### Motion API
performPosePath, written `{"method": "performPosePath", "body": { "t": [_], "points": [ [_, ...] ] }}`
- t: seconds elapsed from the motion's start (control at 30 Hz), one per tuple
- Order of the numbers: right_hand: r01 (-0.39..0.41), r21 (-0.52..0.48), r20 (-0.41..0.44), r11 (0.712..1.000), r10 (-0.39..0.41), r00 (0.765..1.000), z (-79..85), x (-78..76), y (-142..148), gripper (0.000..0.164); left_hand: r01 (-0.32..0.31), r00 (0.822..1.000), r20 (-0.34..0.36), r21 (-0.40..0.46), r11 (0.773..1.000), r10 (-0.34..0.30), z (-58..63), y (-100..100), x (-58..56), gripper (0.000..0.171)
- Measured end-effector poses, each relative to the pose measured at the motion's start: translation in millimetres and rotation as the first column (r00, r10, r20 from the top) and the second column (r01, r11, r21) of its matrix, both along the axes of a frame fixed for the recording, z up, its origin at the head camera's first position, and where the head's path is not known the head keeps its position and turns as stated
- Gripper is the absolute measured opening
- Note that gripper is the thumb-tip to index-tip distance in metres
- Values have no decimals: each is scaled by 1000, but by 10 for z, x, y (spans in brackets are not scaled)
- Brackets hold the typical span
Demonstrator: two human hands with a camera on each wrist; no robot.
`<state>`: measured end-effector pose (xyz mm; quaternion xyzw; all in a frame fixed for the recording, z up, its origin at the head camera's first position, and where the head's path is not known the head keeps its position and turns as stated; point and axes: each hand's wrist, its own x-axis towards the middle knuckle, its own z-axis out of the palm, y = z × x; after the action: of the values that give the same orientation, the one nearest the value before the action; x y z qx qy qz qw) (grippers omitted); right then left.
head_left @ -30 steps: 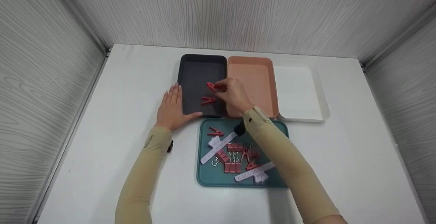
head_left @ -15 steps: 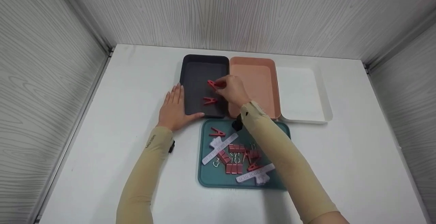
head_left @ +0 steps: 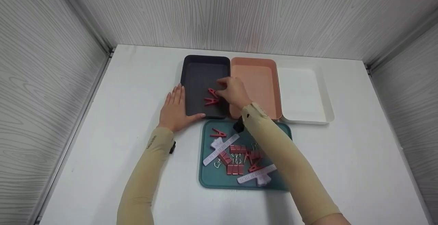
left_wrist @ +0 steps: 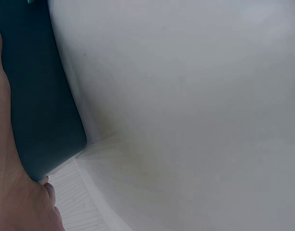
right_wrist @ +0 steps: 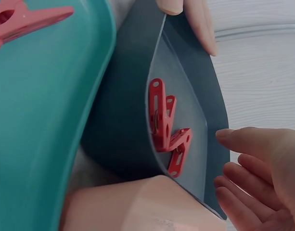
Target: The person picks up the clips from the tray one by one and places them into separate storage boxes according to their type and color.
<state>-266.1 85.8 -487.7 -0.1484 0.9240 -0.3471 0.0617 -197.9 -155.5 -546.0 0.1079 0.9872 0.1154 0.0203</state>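
My right hand (head_left: pixel 235 91) hovers over the right side of the dark tray (head_left: pixel 200 74), thumb and fingers parted. In the right wrist view, the hand (right_wrist: pixel 267 168) has nothing between its fingertips. Two red clothespins lie together on the tray's floor, the upper one (head_left: pixel 212 92) just beside my fingers and the lower one (head_left: pixel 211 101) nearer the front wall. My left hand (head_left: pixel 174 113) rests against the tray's left side, fingers straight and thumb along the front rim. The left wrist view catches only part of that hand (left_wrist: pixel 15 202) beside the tray's outer wall (left_wrist: pixel 41 96).
An orange tray (head_left: pixel 258 77) and a white tray (head_left: pixel 301 91) stand to the right of the dark one. In front, a teal tray (head_left: pixel 214 180) holds red clothespins, several red binder clips (head_left: pixel 235 169) and two pale ruler clips (head_left: pixel 220 149). Wood-grain panels enclose the table.
The clothespin that my right hand pinched above the dark tray now lies on its floor by the other one. My right fingers have spread apart; the left hand stays put.
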Motion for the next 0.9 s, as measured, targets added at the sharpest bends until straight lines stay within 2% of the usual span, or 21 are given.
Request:
{"method": "performPosePath", "body": {
  "t": [0.23, 0.5, 0.9],
  "points": [
    [-42, -48, -68, 998, 38, 997, 84, 34, 42, 41, -4, 1000, 10, -3, 1000, 4, 4, 5, -2, 134],
    [-39, -68, -106, 997, 31, 994, 216, 101, 115, 47, -1, 1000, 3, 2, 1000, 1, 20, 5, -4, 133],
    [-63, -202, -107, 977, 42, 993, 342, 250, 267, 49, 1, 1000, 23, -2, 1000, -1, 51, 5, 6, 134]
  ]
}}
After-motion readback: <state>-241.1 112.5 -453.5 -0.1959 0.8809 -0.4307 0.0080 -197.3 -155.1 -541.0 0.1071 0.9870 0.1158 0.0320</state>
